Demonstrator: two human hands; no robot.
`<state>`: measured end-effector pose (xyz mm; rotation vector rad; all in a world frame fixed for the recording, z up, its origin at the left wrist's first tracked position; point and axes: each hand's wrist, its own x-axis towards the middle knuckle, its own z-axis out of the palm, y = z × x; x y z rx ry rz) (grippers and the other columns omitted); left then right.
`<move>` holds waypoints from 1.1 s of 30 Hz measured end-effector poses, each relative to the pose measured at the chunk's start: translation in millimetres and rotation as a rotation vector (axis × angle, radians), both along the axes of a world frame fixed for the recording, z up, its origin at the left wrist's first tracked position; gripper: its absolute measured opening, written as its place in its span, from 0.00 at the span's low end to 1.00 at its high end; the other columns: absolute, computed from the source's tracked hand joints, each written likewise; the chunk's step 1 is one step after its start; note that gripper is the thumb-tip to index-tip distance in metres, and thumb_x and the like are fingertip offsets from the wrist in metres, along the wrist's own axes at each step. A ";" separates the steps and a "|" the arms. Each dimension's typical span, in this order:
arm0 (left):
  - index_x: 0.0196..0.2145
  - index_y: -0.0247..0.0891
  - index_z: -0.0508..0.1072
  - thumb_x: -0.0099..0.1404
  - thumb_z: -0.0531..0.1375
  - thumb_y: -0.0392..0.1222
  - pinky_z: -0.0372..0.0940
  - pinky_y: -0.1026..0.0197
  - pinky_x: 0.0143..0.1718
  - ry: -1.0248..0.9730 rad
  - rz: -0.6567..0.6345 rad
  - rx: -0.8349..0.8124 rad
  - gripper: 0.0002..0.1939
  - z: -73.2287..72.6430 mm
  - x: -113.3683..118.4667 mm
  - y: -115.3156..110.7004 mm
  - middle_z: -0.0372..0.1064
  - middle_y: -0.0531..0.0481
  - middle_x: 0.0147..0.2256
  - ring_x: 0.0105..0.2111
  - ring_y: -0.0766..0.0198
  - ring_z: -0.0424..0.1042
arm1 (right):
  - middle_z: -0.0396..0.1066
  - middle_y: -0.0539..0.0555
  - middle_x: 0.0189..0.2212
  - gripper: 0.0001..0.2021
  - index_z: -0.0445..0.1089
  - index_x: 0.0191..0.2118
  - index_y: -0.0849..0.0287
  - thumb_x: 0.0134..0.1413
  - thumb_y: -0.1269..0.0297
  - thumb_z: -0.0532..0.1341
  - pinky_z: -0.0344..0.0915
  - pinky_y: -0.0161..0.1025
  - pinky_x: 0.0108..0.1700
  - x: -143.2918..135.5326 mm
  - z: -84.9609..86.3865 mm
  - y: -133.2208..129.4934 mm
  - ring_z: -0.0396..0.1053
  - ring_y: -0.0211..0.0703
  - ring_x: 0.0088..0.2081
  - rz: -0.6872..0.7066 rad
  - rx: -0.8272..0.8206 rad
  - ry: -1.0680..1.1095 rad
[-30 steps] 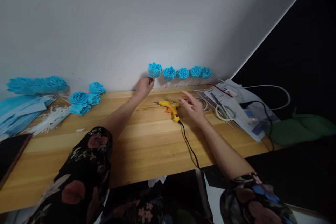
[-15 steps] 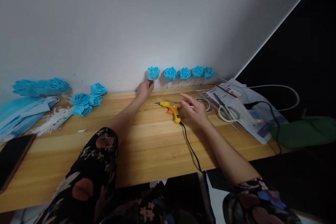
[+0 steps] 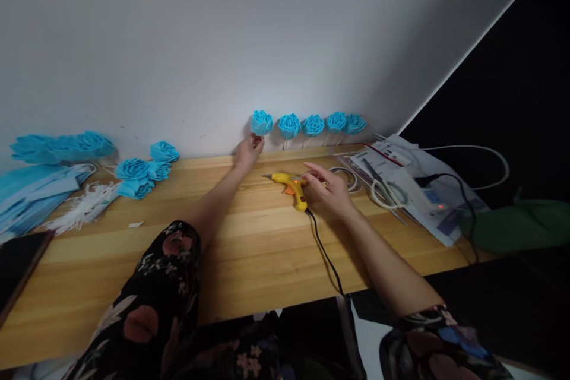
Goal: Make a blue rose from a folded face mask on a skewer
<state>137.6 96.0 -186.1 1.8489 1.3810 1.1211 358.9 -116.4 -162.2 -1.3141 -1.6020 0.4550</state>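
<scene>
At the far edge of the table (image 3: 244,273), the blue flower (image 3: 261,123) is upright by the wall (image 3: 285,41), just left of a row of 4 more blue flowers (image 3: 313,125), and its likeliest trouble is a lean: a bulky bloom with little under it could tip or slide along the wall if your fingers parted too soon. A sideways nudge might also push it into its nearest neighbour and upset that too. Your other hazard is the yellow glue gun (image 3: 289,183), lying with its small light lit, so its nozzle (image 3: 267,176) may be hot; it points toward your left forearm (image 3: 218,202), which could brush it if drawn back low. A tug on the cord (image 3: 323,252) could swing it round. As for grip, your left hand (image 3: 249,152) has thumb and fingers together, pinching just beneath the bloom, though the exact hold is partly hidden. Your right hand (image 3: 329,189) is loosely curled, fingers apart and gripping nothing, its tips at the back of the glue gun; you cannot tell whether they touch it.
</scene>
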 end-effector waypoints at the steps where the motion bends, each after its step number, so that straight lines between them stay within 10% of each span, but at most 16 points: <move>1: 0.49 0.36 0.80 0.74 0.63 0.34 0.76 0.62 0.42 -0.008 0.004 -0.003 0.09 -0.2 0.5 0.5 0.85 0.43 0.45 0.41 0.57 0.85 | 0.88 0.57 0.44 0.22 0.82 0.61 0.55 0.68 0.54 0.63 0.80 0.50 0.50 0.0 -0.5 0.1 0.86 0.54 0.44 0.002 -0.002 -0.001; 33: 0.53 0.39 0.84 0.79 0.62 0.39 0.71 0.60 0.52 0.282 0.137 -0.080 0.11 27.0 8.7 -26.3 0.86 0.42 0.52 0.54 0.53 0.83 | 0.89 0.57 0.43 0.21 0.85 0.58 0.55 0.67 0.52 0.63 0.81 0.49 0.49 1.2 3.6 -1.7 0.86 0.54 0.43 -0.014 -0.018 -0.047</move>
